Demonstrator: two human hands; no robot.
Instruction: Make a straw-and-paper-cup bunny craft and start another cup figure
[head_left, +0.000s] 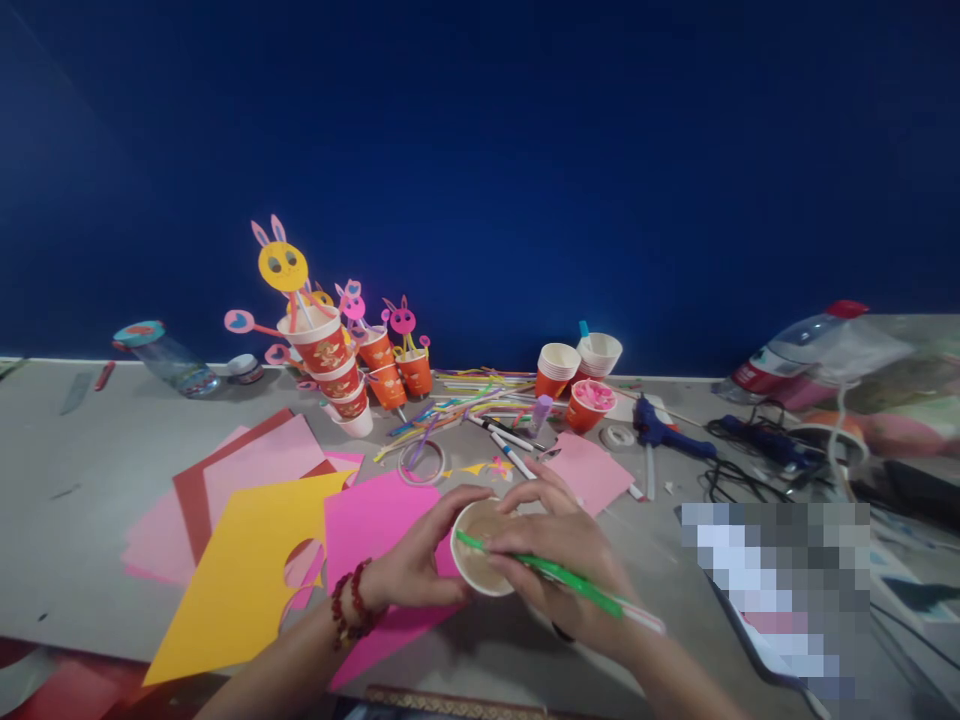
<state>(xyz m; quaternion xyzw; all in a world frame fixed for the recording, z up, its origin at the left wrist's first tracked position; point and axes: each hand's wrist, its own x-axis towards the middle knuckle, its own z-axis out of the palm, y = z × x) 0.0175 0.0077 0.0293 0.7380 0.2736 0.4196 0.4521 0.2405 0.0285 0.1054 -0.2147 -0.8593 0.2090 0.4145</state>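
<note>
A paper cup (484, 578) is tilted so that its open mouth faces the camera, near the front of the table. My left hand (420, 560) is wrapped round the cup's left side, with red beads on the wrist. From the right, my right hand (559, 555) reaches over the cup, its fingers closed on a green utility knife or similar stick (577, 585). The green tip lies over the cup's mouth, near the left rim. A pink sheet (375, 530) lies beneath my left hand, and a yellow sheet (240, 560) with a round cut-out lies left of it.
Rabbit-faced cups (322, 345) stand at the back left, beside a clear bottle (176, 365). Pens and coloured sticks (480, 400) lie behind my hands. Stacked cups (556, 370), a blue glue gun (671, 432), cables and a large bottle (787, 355) are on the right.
</note>
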